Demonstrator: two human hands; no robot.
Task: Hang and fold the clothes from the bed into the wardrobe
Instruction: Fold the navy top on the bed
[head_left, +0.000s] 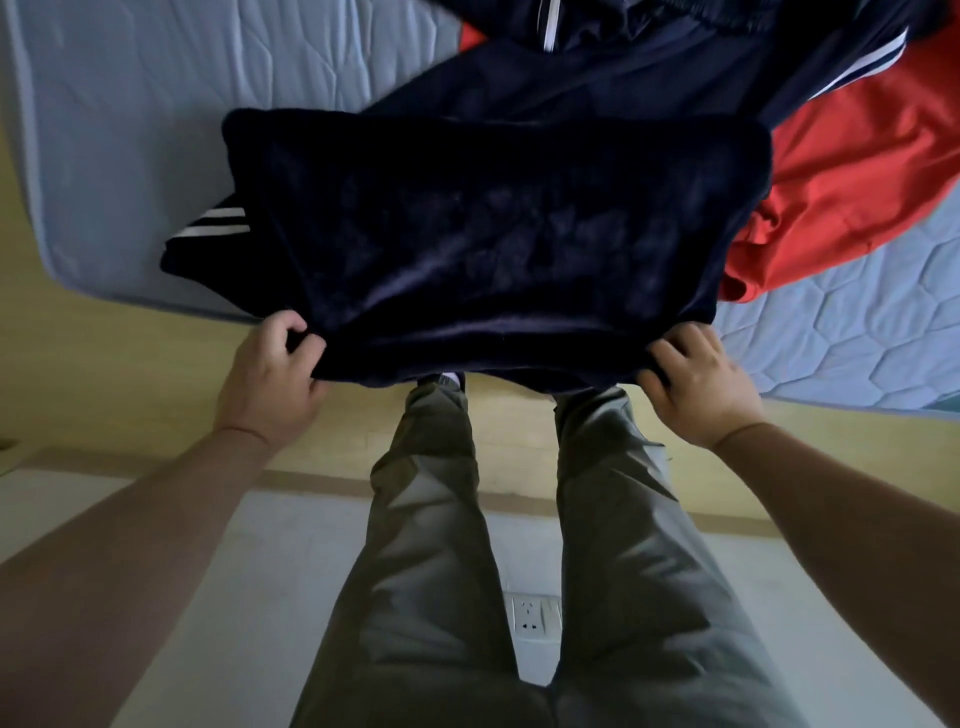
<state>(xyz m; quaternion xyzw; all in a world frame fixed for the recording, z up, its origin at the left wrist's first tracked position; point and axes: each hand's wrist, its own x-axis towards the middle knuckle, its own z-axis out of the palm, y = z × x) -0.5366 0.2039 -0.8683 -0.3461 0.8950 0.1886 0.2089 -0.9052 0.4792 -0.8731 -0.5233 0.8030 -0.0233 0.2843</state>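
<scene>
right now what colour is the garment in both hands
The garment is dark navy; head view.

a pale blue quilted mattress (130, 130) lies over a yellowish wooden floor (130, 364), which meets a brown skirting strip (311, 480) and a pale grey wall (291, 571) bearing a white power socket (535, 613), all in soft, dim light.

Bare forearms extended, left hand (270, 374), right hand (696, 384), both gripping navy garment (493, 234)

Two hands hold a dark blue folded top (493, 234) by its near edge: left hand (272, 376), right hand (698, 387). A red cloth (852, 176) lies right on the bed (130, 130).
</scene>
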